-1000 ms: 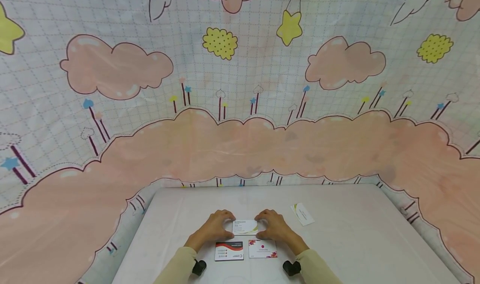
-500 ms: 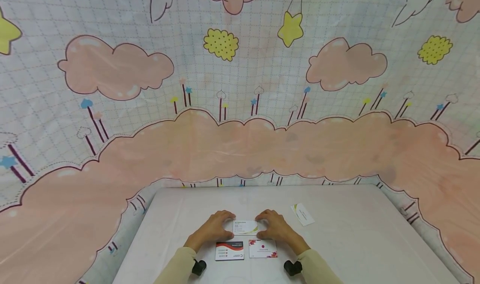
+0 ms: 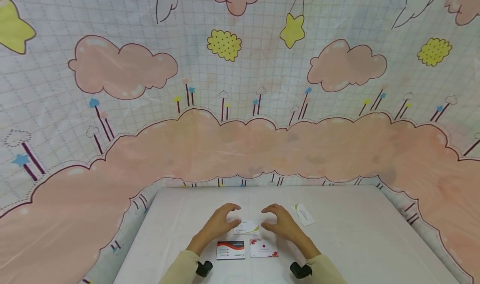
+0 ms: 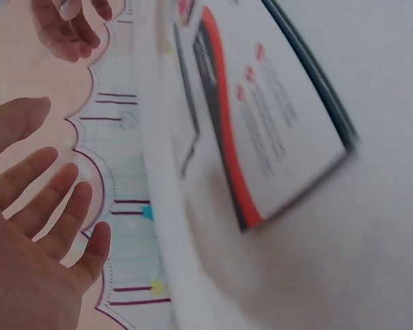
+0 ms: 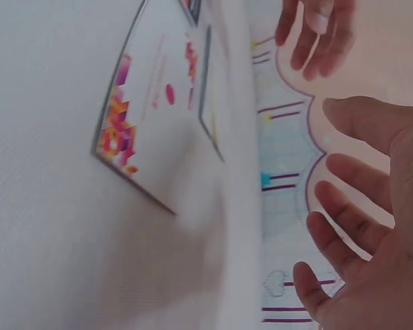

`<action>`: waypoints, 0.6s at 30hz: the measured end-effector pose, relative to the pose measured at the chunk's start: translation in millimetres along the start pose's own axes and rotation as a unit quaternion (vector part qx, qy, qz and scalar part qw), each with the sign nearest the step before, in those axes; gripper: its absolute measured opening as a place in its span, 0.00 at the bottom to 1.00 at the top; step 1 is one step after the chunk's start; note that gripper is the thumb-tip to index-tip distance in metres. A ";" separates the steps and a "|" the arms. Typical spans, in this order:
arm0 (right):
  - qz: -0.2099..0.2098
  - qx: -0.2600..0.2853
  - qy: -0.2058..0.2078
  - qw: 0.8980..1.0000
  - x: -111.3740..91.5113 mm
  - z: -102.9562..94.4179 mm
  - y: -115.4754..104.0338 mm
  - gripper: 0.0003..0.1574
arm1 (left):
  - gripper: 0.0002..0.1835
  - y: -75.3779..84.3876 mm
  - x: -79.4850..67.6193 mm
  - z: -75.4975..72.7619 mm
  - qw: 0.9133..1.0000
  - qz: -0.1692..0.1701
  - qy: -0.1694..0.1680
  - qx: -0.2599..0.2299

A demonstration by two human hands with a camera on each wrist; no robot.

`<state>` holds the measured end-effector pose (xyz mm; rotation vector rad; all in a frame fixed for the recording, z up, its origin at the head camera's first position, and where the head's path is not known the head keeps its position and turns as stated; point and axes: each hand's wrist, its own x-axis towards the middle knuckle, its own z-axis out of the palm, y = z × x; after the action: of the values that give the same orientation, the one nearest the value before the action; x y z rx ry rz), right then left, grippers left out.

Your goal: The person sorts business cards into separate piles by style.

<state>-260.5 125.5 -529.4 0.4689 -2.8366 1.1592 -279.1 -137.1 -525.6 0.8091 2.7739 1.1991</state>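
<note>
A white business card with a yellow-green curve [image 3: 247, 227] lies flat on the table between the two hands. My left hand [image 3: 217, 223] hovers at its left side with fingers apart, holding nothing; its thumb hides a corner of the card in the head view. On the other side my right hand [image 3: 283, 222] is raised, its fingers spread and nothing in them. Nearer the body lie a red-and-black striped business card [image 4: 261, 117] and, right of it, a white card with red flower corners [image 5: 151, 103]. Both wrist views show the fingers loosely spread.
White cards with a green-yellow edge [image 3: 303, 214] lie overlapping at the back right of the white table [image 3: 375, 242]. A patterned cloth with pink clouds [image 3: 262, 146] hangs behind and around the table. Each wrist carries a black camera [image 3: 301, 270].
Both hands have let go of the white card with the yellow-green curve and lifted away from its ends. The cards stay in place on the table.
</note>
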 end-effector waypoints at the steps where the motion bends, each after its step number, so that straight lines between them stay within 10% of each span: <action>1: 0.001 -0.003 0.006 1.000 -1.5 -1.9 -1.8 0.24 | 0.23 3.7 0.4 -0.3 1.000 0.006 0.004 0.000; 18: -0.018 -0.004 0.131 0.991 -25.3 -33.1 -11.2 0.16 | 0.19 59.3 5.8 6.5 0.995 0.063 0.079 -0.013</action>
<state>-235.6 147.4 -501.8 0.3368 -2.5983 1.1113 -255.9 -96.0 -488.6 0.9399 2.8614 1.3748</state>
